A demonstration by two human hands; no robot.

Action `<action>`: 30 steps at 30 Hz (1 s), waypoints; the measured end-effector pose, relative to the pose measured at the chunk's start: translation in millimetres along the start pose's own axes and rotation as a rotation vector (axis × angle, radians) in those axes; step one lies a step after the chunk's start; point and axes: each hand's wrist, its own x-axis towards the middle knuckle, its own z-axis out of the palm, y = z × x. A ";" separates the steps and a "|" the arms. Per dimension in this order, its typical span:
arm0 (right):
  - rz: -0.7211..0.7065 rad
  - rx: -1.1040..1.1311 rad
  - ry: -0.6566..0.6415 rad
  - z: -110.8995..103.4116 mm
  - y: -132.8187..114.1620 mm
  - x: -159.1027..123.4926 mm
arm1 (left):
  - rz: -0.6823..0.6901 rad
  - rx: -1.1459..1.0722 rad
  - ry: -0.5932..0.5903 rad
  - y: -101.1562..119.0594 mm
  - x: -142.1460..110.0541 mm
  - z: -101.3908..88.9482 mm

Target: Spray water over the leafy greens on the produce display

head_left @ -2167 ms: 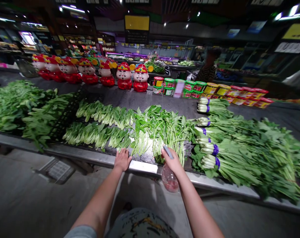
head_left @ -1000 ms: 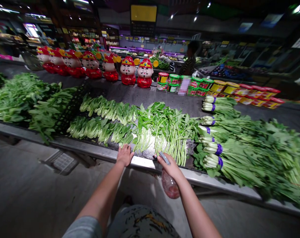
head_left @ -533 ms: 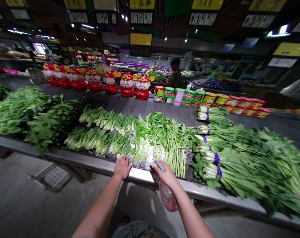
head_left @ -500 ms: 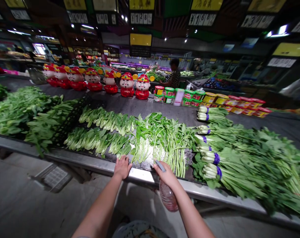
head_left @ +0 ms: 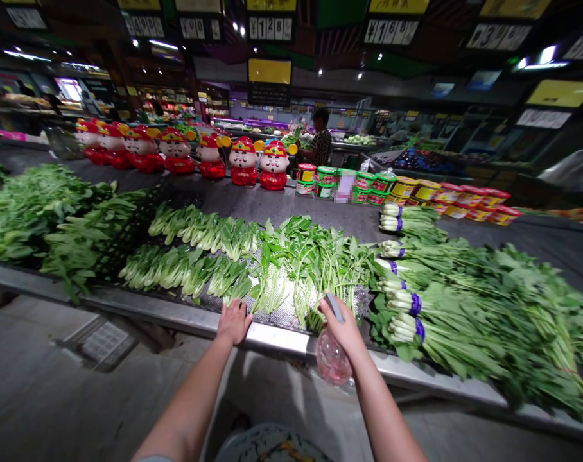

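My right hand [head_left: 342, 323] is wrapped round the neck of a spray bottle [head_left: 332, 360] with a grey trigger head and a clear pinkish body, held over the front rail. Fingers spread, my left hand [head_left: 234, 322] rests at the metal front edge [head_left: 277, 339] of the display, its fingertips near the bok choy [head_left: 228, 279]. Between and beyond my hands, long-stemmed leafy greens [head_left: 315, 263] lie on a perforated metal sheet [head_left: 279, 301]. To the right of the bottle are bundles of greens [head_left: 402, 328] tied with purple bands.
Red-and-white figurine jars [head_left: 243, 163] and stacked small tubs [head_left: 404, 187] line the back of the sloping counter. A black crate [head_left: 128, 231] stands among greens at left. A person [head_left: 321, 138] is beyond the counter. Price signs [head_left: 271, 29] hang overhead.
My right hand has moved right and slightly up with the spray bottle, which now hangs more upright. My left hand stays at the edge. The view has shifted slightly.
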 end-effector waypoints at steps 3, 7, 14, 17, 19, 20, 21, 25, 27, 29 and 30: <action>0.044 -0.005 0.014 -10.4 6.2 0.1 | -0.002 0.000 0.005 0.6 -0.2 -0.6; 0.077 -0.051 0.004 -18.9 22.9 -3.0 | -0.002 0.003 0.018 0.3 0.2 0.1; 0.139 -0.020 0.020 -42.2 43.0 -6.8 | -0.005 0.014 0.034 -1.2 2.0 5.1; 0.129 0.013 0.049 -58.1 38.7 -3.5 | -0.007 0.020 0.041 -1.9 2.9 6.3; 0.123 0.033 0.064 -67.7 34.4 0.2 | -0.005 0.029 0.044 -2.3 3.3 6.6; 0.123 0.044 0.064 -71.6 32.9 2.2 | -0.004 0.033 0.046 -2.5 3.5 6.6; 0.125 0.055 0.060 -74.9 32.0 4.2 | -0.004 0.037 0.048 -2.7 3.7 6.8; 0.131 0.080 0.054 -80.8 38.7 9.7 | -0.005 0.031 0.055 -3.3 4.4 7.6; 0.136 0.093 0.074 -81.0 45.9 9.5 | -0.004 0.027 0.062 -3.3 4.5 7.8; 0.142 0.095 0.084 -80.9 51.7 7.4 | -0.006 0.032 0.064 -3.0 4.4 7.4; 0.145 0.088 0.076 -81.1 53.3 5.9 | -0.008 0.038 0.062 -2.7 4.3 7.0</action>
